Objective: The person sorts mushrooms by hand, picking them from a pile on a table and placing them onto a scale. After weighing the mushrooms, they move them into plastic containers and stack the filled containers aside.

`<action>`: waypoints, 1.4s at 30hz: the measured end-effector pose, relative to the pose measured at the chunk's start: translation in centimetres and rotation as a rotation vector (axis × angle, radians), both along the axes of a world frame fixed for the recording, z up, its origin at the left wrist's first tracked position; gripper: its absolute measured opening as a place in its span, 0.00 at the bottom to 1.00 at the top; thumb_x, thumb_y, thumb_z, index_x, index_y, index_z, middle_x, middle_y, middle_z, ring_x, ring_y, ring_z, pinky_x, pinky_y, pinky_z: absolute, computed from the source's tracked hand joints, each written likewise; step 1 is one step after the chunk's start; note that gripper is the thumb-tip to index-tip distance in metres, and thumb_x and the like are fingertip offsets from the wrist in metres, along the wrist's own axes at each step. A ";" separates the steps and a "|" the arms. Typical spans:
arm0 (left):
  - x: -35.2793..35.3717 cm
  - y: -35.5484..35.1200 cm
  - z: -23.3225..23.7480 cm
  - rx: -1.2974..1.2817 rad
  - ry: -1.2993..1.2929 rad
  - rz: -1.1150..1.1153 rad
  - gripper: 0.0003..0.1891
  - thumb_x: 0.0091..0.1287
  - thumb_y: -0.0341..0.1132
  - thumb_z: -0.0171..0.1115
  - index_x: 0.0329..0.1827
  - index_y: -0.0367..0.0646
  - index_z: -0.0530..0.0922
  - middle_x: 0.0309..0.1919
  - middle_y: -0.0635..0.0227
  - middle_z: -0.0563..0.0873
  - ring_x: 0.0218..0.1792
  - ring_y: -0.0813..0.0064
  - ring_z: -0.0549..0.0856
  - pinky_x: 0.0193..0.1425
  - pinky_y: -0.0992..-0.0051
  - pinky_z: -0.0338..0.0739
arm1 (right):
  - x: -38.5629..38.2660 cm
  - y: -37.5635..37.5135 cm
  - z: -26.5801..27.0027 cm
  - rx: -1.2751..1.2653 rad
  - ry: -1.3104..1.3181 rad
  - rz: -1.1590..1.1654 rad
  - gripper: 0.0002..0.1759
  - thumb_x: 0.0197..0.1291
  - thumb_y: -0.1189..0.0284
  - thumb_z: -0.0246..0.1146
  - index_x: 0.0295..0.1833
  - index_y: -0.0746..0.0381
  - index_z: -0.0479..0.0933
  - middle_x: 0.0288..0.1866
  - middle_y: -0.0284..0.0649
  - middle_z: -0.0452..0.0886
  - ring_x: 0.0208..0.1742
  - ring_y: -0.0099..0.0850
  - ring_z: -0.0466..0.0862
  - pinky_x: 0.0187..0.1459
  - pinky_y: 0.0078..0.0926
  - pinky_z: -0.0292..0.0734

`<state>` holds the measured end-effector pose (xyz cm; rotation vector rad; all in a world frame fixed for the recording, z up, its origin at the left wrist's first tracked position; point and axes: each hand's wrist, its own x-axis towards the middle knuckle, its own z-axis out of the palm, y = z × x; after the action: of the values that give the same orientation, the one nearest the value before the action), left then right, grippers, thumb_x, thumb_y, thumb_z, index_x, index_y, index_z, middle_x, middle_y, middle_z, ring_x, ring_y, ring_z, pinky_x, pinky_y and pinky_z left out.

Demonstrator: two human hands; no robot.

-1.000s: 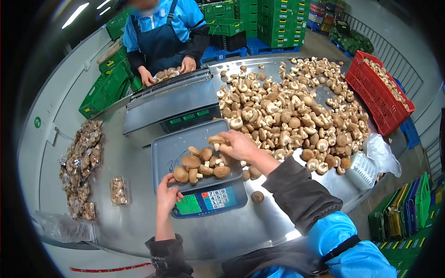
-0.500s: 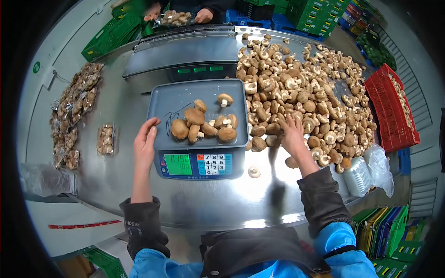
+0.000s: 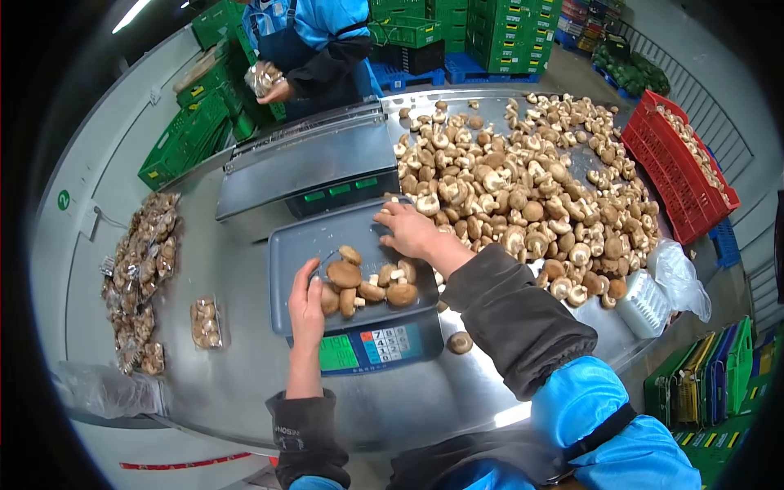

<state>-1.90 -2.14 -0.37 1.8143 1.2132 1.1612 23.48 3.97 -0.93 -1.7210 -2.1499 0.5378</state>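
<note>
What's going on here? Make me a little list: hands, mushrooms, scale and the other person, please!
Left hand: beside the mushrooms on the grey tray
Right hand: over the tray's far right; grip unclear
Scale: under the tray; green display, digits blurry
Loose pile: mushrooms, right of the tray
Red crate: more mushrooms, at far right
Packed mushrooms: one pack alone, a heap at left
Other person: across the table, holding a clear pack

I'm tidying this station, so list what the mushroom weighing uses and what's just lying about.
In the job: left hand, right hand, gray tray, scale, mushrooms on the tray, loose mushroom pile.
Apparently just lying about: stacked green crates, blue pallets, upright crates at lower right.
</note>
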 end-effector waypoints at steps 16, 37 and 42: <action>-4.9 -1.4 -1.2 -0.036 -0.170 0.074 0.22 0.76 0.40 0.45 0.64 0.33 0.73 0.62 0.56 0.78 0.66 0.64 0.73 0.72 0.67 0.61 | 12.0 -18.0 -4.8 0.088 -0.169 -0.404 0.26 0.58 0.66 0.65 0.62 0.61 0.74 0.58 0.49 0.77 0.58 0.48 0.75 0.58 0.42 0.73; 1.4 3.3 -0.2 -0.100 0.241 -0.259 0.21 0.71 0.39 0.49 0.65 0.44 0.75 0.61 0.56 0.79 0.62 0.60 0.78 0.67 0.68 0.68 | -4.0 -7.4 -1.0 0.259 0.308 0.070 0.48 0.54 0.48 0.68 0.69 0.70 0.61 0.68 0.56 0.65 0.70 0.52 0.65 0.71 0.42 0.60; 0.6 3.8 -0.7 -0.083 0.117 -0.197 0.21 0.70 0.36 0.52 0.64 0.39 0.74 0.61 0.57 0.79 0.64 0.63 0.77 0.67 0.69 0.68 | -1.6 -8.9 0.1 0.227 0.539 -0.038 0.46 0.57 0.49 0.65 0.71 0.67 0.59 0.72 0.57 0.62 0.73 0.51 0.62 0.71 0.40 0.59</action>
<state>-1.29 1.66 -1.08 1.9124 1.1019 0.8933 21.84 -4.88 -0.86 -1.3067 -1.7164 0.6330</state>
